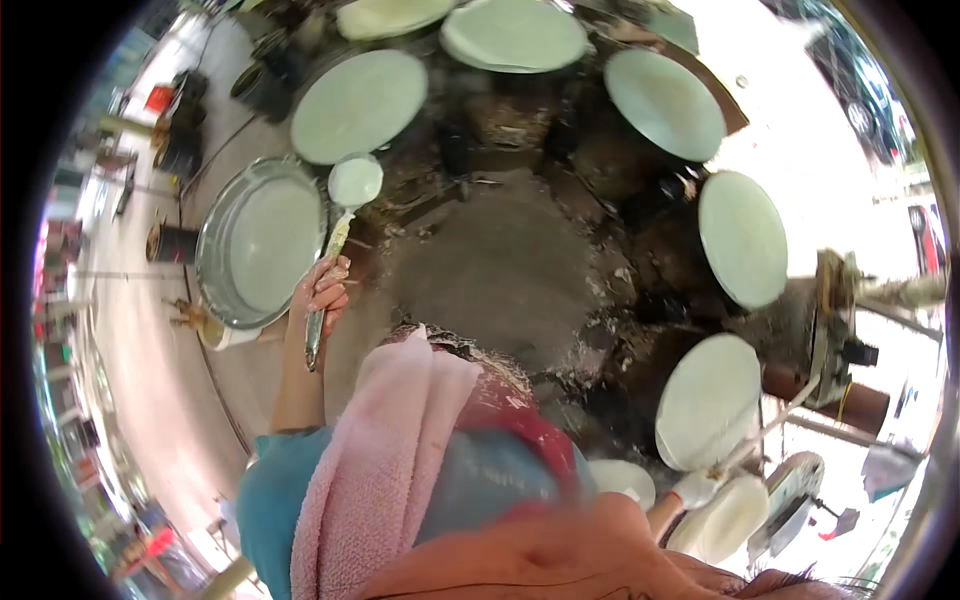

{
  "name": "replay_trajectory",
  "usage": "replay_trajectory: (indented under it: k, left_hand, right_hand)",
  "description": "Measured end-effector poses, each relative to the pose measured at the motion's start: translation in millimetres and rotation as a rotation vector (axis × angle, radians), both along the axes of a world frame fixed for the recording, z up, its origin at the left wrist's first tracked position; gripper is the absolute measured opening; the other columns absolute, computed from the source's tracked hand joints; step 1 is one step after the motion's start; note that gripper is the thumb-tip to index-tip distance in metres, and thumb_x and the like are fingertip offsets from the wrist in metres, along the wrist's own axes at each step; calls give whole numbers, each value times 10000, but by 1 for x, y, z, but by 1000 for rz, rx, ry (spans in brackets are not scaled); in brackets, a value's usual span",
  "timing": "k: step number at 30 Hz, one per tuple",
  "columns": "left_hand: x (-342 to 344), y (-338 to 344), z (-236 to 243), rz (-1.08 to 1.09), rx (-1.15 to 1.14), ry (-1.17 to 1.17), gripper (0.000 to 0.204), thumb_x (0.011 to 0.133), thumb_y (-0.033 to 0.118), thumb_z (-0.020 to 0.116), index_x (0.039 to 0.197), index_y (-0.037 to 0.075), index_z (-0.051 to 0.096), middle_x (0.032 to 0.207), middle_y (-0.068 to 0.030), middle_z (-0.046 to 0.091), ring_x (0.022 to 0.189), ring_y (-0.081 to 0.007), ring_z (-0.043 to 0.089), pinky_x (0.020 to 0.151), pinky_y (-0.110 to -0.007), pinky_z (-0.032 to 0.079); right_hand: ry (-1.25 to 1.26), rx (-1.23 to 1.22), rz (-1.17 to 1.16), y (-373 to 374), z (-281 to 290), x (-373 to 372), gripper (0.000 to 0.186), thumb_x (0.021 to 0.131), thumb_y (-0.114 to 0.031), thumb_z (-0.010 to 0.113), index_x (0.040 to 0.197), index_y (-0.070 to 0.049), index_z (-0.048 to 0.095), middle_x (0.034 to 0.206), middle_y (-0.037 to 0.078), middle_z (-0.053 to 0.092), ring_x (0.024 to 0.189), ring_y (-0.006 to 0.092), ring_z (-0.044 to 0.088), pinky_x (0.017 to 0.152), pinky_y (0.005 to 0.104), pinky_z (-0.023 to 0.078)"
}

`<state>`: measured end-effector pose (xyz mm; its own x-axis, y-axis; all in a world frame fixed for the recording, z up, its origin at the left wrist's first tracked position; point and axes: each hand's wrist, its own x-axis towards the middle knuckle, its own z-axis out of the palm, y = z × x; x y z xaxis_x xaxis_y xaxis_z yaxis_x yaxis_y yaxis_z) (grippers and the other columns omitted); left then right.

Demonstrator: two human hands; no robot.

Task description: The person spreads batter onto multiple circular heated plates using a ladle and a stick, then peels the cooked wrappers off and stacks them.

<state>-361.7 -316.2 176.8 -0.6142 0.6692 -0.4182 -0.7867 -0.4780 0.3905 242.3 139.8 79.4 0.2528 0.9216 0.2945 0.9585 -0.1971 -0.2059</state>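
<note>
My left hand point(325, 290) is wrapped round the handle of a ladle point(341, 232), whose round bowl is full of white liquid. Beside it, a wide metal basin point(203, 250) holds more of the same pale liquid. At the lower right, my right hand point(697, 488), in what looks like a whitish glove, closes on the near end of a pale stick point(765, 432). That hand is between a round white griddle point(708, 405) and a pale round disc point(722, 520). Its fingers are small and blurred.
Several round white-topped griddles, including a far one point(515, 35), curve around me on dark stoves. Dirty floor point(490, 260) lies inside the ring. A dark bucket point(172, 243) stands left of the basin. Metal pipes and a brown cylinder point(862, 407) are at the right.
</note>
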Motion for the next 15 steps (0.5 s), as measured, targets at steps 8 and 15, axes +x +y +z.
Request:
replay_trajectory:
  k: [8,15]
  left_hand:
    - [-125,-197,-111,-14,-920,296,238,944,268,463,870,51,526,632,-4,480,392,-136,421,421,-304,396]
    - [-220,-293,-266,-491,-1716,1716,111,810,108,499,828,42,586,773,-160,618,630,-297,632,553,-424,504]
  right_hand:
    - [530,-406,836,-212,-34,-394,523,828,-124,636,1317,-37,474,1275,116,552,1095,175,569,922,288,438]
    - [115,-927,928,-342,-18,-508,540,815,-55,642,1328,-93,479,1264,118,565,1071,158,583,878,271,469]
